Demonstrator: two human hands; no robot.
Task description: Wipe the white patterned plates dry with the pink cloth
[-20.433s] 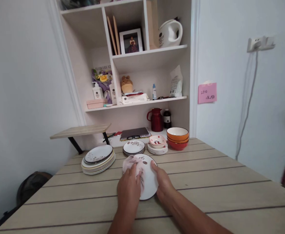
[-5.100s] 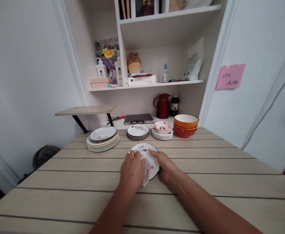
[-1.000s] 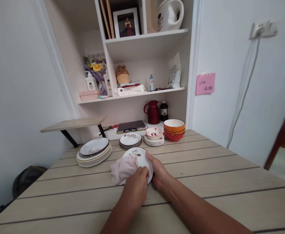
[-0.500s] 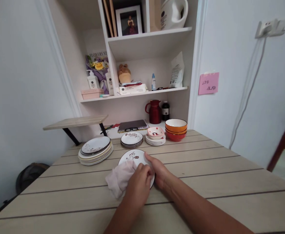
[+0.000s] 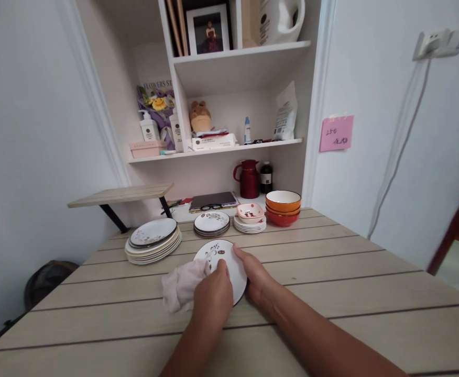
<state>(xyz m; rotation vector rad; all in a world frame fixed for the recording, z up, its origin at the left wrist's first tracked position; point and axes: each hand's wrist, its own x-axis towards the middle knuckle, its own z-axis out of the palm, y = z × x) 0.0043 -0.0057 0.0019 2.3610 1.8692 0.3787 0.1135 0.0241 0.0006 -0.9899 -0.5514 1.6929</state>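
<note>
A white plate [image 5: 232, 262] with a dark rim and brown floral print is tilted up above the tabletop. My right hand [image 5: 256, 277] grips its right edge, thumb over the front and fingers behind. Against the plate's lower left lies my left hand [image 5: 215, 293], closed on a pale pinkish cloth [image 5: 181, 289] that hangs out to the left. The left thumb rests over the plate's face. The left fingers are mostly hidden.
Behind the plate stand a large plate stack [image 5: 153, 246], a smaller plate stack [image 5: 211, 224], small dishes [image 5: 250, 220] and orange and red bowls [image 5: 283, 209]. Further back are a red jug [image 5: 249, 179], a dark bottle [image 5: 266, 178] and a raised wooden stand [image 5: 121, 195].
My left hand and the cloth have shifted left across the plate, baring more of its right side. The right hand keeps its hold on the edge.
</note>
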